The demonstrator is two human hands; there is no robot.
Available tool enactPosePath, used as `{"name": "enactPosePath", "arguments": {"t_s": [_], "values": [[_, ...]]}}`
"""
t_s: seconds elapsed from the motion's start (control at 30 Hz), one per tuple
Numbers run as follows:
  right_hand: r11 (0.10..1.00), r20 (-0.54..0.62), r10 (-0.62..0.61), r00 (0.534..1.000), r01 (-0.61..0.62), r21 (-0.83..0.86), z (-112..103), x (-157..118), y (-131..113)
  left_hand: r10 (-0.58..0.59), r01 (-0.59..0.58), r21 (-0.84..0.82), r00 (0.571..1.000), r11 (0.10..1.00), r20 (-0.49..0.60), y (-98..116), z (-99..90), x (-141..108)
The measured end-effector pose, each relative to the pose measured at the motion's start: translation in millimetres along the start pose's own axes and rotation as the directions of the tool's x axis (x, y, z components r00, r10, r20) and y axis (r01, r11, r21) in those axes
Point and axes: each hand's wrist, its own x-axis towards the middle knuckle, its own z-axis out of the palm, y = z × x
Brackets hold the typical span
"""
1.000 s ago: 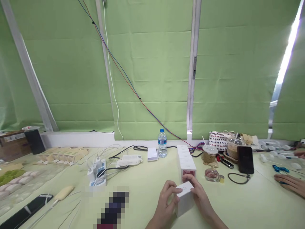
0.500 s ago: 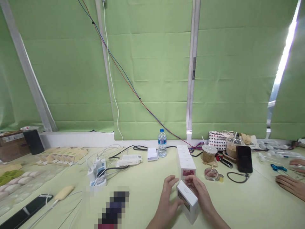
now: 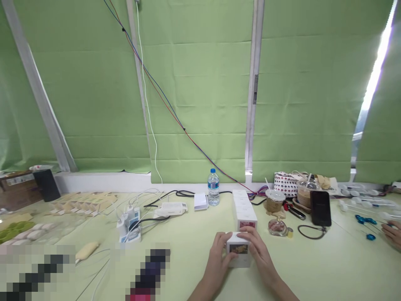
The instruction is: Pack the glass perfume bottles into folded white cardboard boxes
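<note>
A small white box with a picture panel on its front stands upright between my hands near the front of the table. My left hand is closed on its left side, with the thumb across the front face. On the other side my right hand grips the top and right edge, its fingers bent over the top. Directly behind the held box, a row of similar white boxes runs back towards the wall; the nearest one shows a pinkish-red picture.
A water bottle and a white card box stand behind. To the right are a perfume-like glass bottle, a drink cup and a phone. A power strip sits left. Another person's hand is at far right.
The box has turned from a slanted, angled pose to upright with its picture panel facing me. Both hands have closed in on it. The other person's hand has moved right, uncovering a blue item.
</note>
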Motion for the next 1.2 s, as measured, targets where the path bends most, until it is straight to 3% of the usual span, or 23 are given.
{"name": "enactPosePath", "arguments": {"t_s": [0.3, 0.43, 0.6, 0.77, 0.93, 1.03, 1.1, 1.2], "values": [[0.997, -0.067, -0.005, 0.998, -0.001, -0.080, 6.2, -6.7, 17.9, -0.024, 0.039, -0.102, 0.989, 0.994, 0.145, -2.2, -8.1, -0.5], [0.997, -0.044, 0.017, 0.999, -0.021, -0.080, 9.4, -11.0, 25.6, -0.066, 0.085, -0.094, 0.980, 0.992, 0.185, -8.1, -8.5, -2.9], [0.993, -0.025, 0.081, 0.996, -0.083, -0.081, 17.1, -18.4, 43.3, -0.080, 0.114, -0.124, 0.964, 0.986, 0.253, -0.9, -8.3, -2.2], [0.991, -0.074, 0.083, 0.994, -0.090, -0.099, 21.8, -22.8, 49.4, -0.074, 0.090, -0.065, 0.973, 0.994, 0.219, 0.4, -7.0, -4.0], [0.985, -0.033, 0.135, 0.990, -0.138, -0.099, 18.4, -21.0, 43.2, -0.098, 0.111, -0.058, 0.977, 0.992, 0.189, -3.6, -5.7, -3.1], [0.986, -0.059, 0.158, 0.986, -0.161, -0.053, 16.9, -18.6, 38.8, -0.130, 0.153, -0.126, 0.976, 0.980, 0.173, 0.3, -3.4, -1.3], [0.985, -0.101, 0.171, 0.980, -0.171, 0.016, 17.7, -16.3, 35.6, -0.170, 0.210, -0.256, 0.971, 0.944, 0.168, 4.7, -0.6, -0.4], [0.968, -0.139, 0.197, 0.970, -0.170, 0.185, 21.1, -12.2, 29.6, -0.242, 0.295, -0.539, 0.955, 0.789, 0.170, 10.0, 2.6, 0.9]]}}
